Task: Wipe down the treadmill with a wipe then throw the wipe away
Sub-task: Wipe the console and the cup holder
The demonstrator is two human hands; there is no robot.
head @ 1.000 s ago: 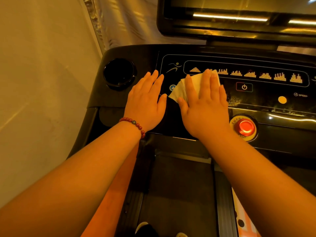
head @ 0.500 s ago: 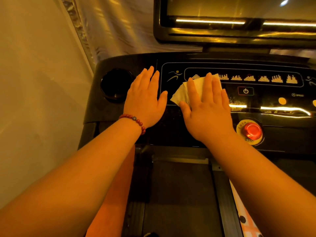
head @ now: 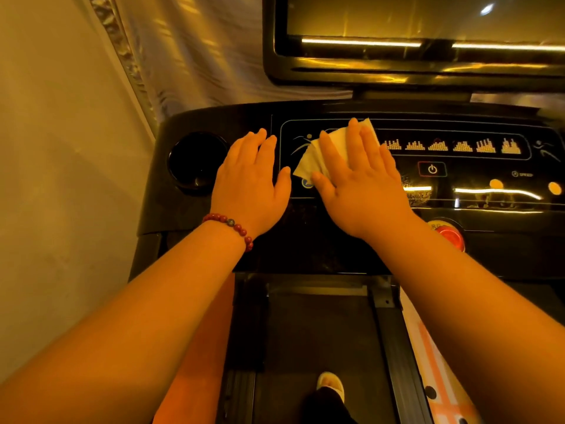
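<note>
Nearest to me, down at the bottom of the view, a foot in a pale slipper (head: 330,384) stands on the treadmill belt (head: 318,325). I see no wipe marks on it, though this amber light would hide them.

Further up, both forearms reach forward to the console (head: 305,243). The left wrist wears a red bead bracelet (head: 233,224).

My left hand (head: 250,182) lies flat on the console with straight fingers and holds nothing. It sits just right of the round cup holder (head: 195,160).

My right hand (head: 360,185) is also flat, fingers straight and a little spread. It presses the wipe (head: 315,154) against the left end of the control panel without curling round it.

The wipe is a folded white sheet that shows past the thumb side and beyond the fingertips. Its long axis runs diagonally, from a near-left corner by the thumb to a far-right corner aimed at the row of programme icons.

I judge the task to be early in the wiping stage. The wipe covers only the left end of the panel, and nothing shows whether the rest has been done. That leaves the power button (head: 432,169), the red stop button (head: 449,237) (half hidden by my forearm) and the screen (head: 428,29) above. The wipe has not yet been thrown away, and no bin is in view.
</note>
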